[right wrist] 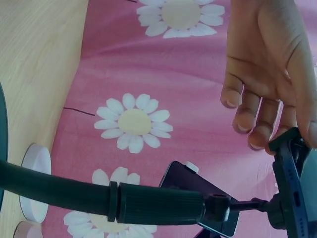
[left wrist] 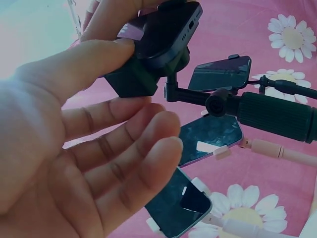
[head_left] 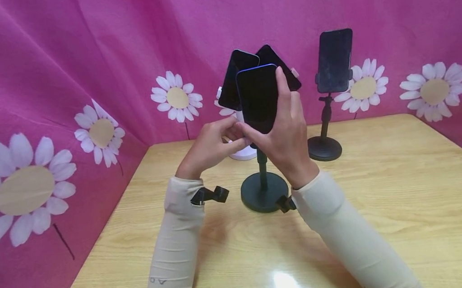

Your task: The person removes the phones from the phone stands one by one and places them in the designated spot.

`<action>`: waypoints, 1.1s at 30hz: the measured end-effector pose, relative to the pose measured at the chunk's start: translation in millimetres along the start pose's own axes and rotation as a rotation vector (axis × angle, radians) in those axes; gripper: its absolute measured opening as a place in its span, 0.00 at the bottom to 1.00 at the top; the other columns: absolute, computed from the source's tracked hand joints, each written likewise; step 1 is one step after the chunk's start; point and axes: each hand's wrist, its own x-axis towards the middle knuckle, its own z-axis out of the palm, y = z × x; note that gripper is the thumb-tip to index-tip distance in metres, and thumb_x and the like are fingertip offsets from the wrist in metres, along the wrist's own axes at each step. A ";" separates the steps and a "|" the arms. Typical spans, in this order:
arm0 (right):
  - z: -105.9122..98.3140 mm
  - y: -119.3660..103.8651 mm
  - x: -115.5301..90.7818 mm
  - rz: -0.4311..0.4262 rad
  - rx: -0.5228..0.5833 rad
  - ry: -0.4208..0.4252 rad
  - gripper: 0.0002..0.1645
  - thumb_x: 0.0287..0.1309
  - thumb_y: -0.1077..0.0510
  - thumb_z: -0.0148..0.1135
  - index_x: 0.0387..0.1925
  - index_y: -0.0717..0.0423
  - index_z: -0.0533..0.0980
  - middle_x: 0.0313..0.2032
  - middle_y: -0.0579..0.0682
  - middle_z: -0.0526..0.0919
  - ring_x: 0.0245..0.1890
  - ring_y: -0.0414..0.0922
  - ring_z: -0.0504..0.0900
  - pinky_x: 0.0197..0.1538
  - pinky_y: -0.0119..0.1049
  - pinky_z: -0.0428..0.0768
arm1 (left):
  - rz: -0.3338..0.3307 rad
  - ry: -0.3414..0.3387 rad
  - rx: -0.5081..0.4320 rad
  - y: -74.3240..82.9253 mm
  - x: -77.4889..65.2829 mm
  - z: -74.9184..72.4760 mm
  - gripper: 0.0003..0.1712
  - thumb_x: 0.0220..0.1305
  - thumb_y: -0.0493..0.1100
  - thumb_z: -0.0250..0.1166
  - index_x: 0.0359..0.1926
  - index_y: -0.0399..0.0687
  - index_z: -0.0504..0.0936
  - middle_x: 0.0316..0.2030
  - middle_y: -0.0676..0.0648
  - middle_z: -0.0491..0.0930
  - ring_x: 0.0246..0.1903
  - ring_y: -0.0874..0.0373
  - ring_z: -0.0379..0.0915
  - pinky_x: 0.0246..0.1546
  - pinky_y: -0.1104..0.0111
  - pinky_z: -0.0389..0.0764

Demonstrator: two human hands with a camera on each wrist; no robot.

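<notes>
A black phone (head_left: 258,94) with a blue edge sits in the clamp of a dark phone stand (head_left: 264,192), facing me. My right hand (head_left: 289,135) grips this phone, with the index finger along its right edge and the thumb near its lower end. At the phone's lower left, my left hand (head_left: 215,145) pinches the dark green clamp (left wrist: 133,79) between thumb and index finger; its other fingers curve loosely below. The right wrist view shows the left hand (right wrist: 267,64) at the clamp's end, while the right hand is out of that frame.
Behind are two more phones in holders, one tilted left (head_left: 236,78) and one tilted right (head_left: 291,78). A white round base (head_left: 243,155) stands behind the dark one. Farther right, another black stand (head_left: 325,148) bears an upright phone (head_left: 335,61). A pink flowered cloth (head_left: 125,44) borders the wooden table (head_left: 402,194).
</notes>
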 end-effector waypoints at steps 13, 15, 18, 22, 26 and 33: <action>0.5 -2.2 -1.0 -0.027 0.024 0.039 0.61 0.45 0.45 0.73 0.74 0.54 0.49 0.47 0.60 0.72 0.41 0.50 0.70 0.39 0.41 0.75 | 0.052 0.032 -0.100 -9.9 4.4 6.2 0.09 0.58 0.43 0.68 0.39 0.50 0.78 0.31 0.53 0.79 0.34 0.59 0.74 0.37 0.63 0.79; -0.1 -2.2 -1.8 -0.029 0.034 0.037 0.61 0.45 0.45 0.73 0.74 0.54 0.49 0.47 0.61 0.72 0.42 0.50 0.70 0.39 0.42 0.76 | 0.065 0.038 -0.112 -11.0 4.3 7.5 0.09 0.57 0.42 0.68 0.38 0.49 0.78 0.30 0.52 0.77 0.33 0.58 0.73 0.34 0.63 0.79; -0.7 -2.8 -2.5 -0.032 0.047 0.039 0.61 0.44 0.46 0.73 0.74 0.55 0.49 0.48 0.61 0.73 0.42 0.51 0.71 0.39 0.42 0.76 | 0.085 0.045 -0.135 -12.3 2.7 7.1 0.07 0.57 0.41 0.68 0.36 0.49 0.78 0.28 0.51 0.76 0.31 0.56 0.72 0.31 0.64 0.78; 0.0 -4.8 -3.2 -0.040 0.054 0.040 0.61 0.44 0.47 0.74 0.73 0.56 0.50 0.48 0.62 0.73 0.40 0.51 0.71 0.38 0.42 0.76 | 0.098 0.042 -0.164 -15.1 -1.3 3.8 0.07 0.57 0.42 0.68 0.35 0.48 0.79 0.27 0.50 0.75 0.30 0.55 0.72 0.30 0.63 0.78; 0.1 -6.3 -2.5 -0.054 0.060 0.036 0.60 0.45 0.47 0.73 0.73 0.57 0.50 0.48 0.62 0.73 0.41 0.51 0.71 0.39 0.42 0.78 | 0.103 0.031 -0.161 -15.8 -2.2 0.4 0.07 0.58 0.43 0.68 0.35 0.47 0.80 0.28 0.49 0.75 0.31 0.55 0.72 0.31 0.63 0.77; -3.4 -6.9 -1.8 -0.027 0.078 0.012 0.61 0.44 0.48 0.75 0.74 0.55 0.49 0.53 0.60 0.72 0.47 0.49 0.72 0.45 0.43 0.80 | 0.102 0.003 -0.148 -16.3 -0.8 -1.1 0.09 0.58 0.44 0.69 0.38 0.49 0.81 0.30 0.51 0.78 0.33 0.56 0.74 0.34 0.62 0.78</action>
